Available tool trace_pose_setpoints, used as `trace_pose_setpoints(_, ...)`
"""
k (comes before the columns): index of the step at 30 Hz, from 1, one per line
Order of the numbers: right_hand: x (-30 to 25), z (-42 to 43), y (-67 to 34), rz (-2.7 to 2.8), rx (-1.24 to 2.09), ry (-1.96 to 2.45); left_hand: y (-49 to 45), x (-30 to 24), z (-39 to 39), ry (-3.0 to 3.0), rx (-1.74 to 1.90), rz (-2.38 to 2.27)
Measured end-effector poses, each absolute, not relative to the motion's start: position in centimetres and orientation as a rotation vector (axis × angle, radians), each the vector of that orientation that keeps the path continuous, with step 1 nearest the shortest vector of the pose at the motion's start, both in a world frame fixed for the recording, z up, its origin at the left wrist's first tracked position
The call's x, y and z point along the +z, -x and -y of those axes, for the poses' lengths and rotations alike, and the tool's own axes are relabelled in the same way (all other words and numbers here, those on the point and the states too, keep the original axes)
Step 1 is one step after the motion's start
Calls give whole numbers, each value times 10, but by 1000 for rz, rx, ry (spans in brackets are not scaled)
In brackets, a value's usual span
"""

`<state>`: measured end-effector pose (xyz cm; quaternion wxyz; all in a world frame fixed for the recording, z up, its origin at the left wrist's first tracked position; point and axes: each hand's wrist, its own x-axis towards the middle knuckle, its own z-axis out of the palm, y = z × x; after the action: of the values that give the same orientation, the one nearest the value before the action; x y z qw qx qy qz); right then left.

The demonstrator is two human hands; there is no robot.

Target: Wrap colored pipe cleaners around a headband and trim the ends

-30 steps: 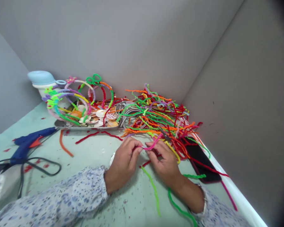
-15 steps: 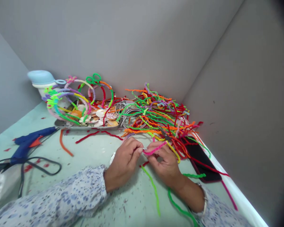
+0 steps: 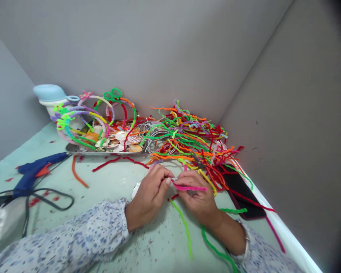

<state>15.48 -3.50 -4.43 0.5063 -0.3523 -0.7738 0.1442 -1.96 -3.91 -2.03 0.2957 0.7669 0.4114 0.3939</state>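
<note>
Both hands meet over the pale green table (image 3: 108, 189), pinching a pink pipe cleaner (image 3: 191, 187). My left hand (image 3: 149, 197) grips its left end with thumb and fingers closed. My right hand (image 3: 200, 199) holds the rest, which lies across its fingers and points right. Just behind the hands spreads a big tangle of coloured pipe cleaners (image 3: 191, 142).
A metal tray (image 3: 105, 152) with shells and pipe-cleaner hoops sits at the back left, before a light blue and white container (image 3: 49, 96). A blue glue gun (image 3: 32, 174) and its black cord lie at the left. A dark phone (image 3: 243, 195) rests at the right edge. Loose green strands lie near my right forearm.
The free end of the pink pipe cleaner has swung down from pointing up-right to lying flat across my right fingers. Both hands stayed in place.
</note>
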Motion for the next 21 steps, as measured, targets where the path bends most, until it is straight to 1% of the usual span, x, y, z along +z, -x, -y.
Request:
trace_pose_setpoints(10,-42,38,-156,1917,341,778,19,-23,35,-2128,1002,-1122)
trace_pose_setpoints(16,-43,40,-155,1864,396,920,18,-24,36,-2178,947,-1118)
trace_pose_setpoints(21,-39,40,-155,1878,411,917,18,-22,36,-2156,930,-1088)
